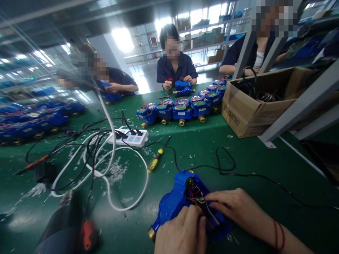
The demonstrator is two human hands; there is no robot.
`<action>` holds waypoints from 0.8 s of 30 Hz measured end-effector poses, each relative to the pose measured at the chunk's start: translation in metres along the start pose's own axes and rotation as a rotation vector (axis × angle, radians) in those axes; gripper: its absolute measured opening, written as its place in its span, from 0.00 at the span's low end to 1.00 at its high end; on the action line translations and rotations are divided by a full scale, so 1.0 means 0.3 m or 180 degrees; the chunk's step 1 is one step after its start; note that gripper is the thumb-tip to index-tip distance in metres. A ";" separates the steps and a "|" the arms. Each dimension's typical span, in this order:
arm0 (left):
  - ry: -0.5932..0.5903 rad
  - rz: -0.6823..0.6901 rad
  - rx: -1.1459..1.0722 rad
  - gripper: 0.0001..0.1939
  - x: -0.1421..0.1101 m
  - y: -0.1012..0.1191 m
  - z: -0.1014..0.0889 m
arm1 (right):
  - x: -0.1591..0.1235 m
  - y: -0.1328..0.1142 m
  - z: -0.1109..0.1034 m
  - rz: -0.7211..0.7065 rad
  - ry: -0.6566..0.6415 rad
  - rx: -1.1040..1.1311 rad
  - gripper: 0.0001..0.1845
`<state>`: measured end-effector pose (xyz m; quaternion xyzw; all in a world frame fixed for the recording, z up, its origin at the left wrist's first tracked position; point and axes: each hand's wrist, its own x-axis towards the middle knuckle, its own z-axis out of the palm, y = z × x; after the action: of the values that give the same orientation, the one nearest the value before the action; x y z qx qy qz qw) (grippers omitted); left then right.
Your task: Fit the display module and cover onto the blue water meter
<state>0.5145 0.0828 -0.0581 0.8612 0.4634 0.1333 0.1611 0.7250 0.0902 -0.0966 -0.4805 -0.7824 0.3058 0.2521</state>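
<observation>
**Blue meter housing under both your hands**

Blue plastic fills the near edge of the green desk point(238, 155): an opened water meter housing point(176, 201) lies tilted there, its brass fitting showing at the lower left end and a tangle of thin coloured wires point(200, 200) exposed in its cavity. Your left hand point(182, 231) is curled down on the near side of the housing, fingers pinched in at the wires. Your right hand point(235, 208) lies across the housing's right side, fingertips narrowed onto the same wire bundle; a red cord circles that wrist.

A black cable point(225, 165) runs from the housing away to the right. Just beyond the housing, to its upper left, a yellow-handled screwdriver point(156, 159) lies flat. Farther left of the housing, a white power strip point(131, 137) sits among looping white and black cords. Well beyond the housing, a row of finished blue meters point(182, 109) lines the desk, with a cardboard box point(251, 106) to their right. Three other people sit at the far side.
</observation>
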 end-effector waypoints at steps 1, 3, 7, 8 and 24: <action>-0.0010 0.0001 -0.0018 0.08 0.002 0.000 -0.003 | 0.001 0.000 -0.002 -0.0091 0.0035 0.0002 0.08; -0.0022 -0.0004 -0.0053 0.09 0.004 0.000 -0.007 | 0.001 -0.003 -0.005 -0.0143 0.0116 -0.0024 0.07; -0.0007 -0.0035 -0.0117 0.11 0.015 0.003 -0.013 | -0.019 -0.015 -0.005 -0.0384 0.0504 -0.0315 0.10; 0.0000 -0.0026 -0.0102 0.11 0.022 0.005 -0.016 | -0.027 -0.021 -0.004 -0.0478 0.0653 -0.0479 0.10; -0.0312 0.0345 -0.0278 0.10 0.130 0.039 -0.024 | -0.068 -0.095 -0.028 -0.0785 0.1074 -0.1017 0.12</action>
<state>0.5415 0.1105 -0.0438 0.8826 0.4014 0.1195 0.2135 0.7222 0.0638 -0.0722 -0.4593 -0.8203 0.0609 0.3352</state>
